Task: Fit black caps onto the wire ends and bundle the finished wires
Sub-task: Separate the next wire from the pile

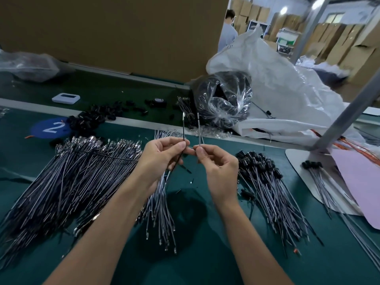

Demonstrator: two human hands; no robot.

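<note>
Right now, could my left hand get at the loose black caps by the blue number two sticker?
Probably yes. The left hand pinches a black wire, but only the flat wire pile lies between it and the black caps, so it could pass over.

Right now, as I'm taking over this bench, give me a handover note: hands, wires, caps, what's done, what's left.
The left hand pinches a black wire, upright, no cap.
The right hand pinches a grey wire, upright, no cap.
Done: capped wires piled at right.
Left: the large uncapped pile at left; loose black caps lie beyond it.
</note>
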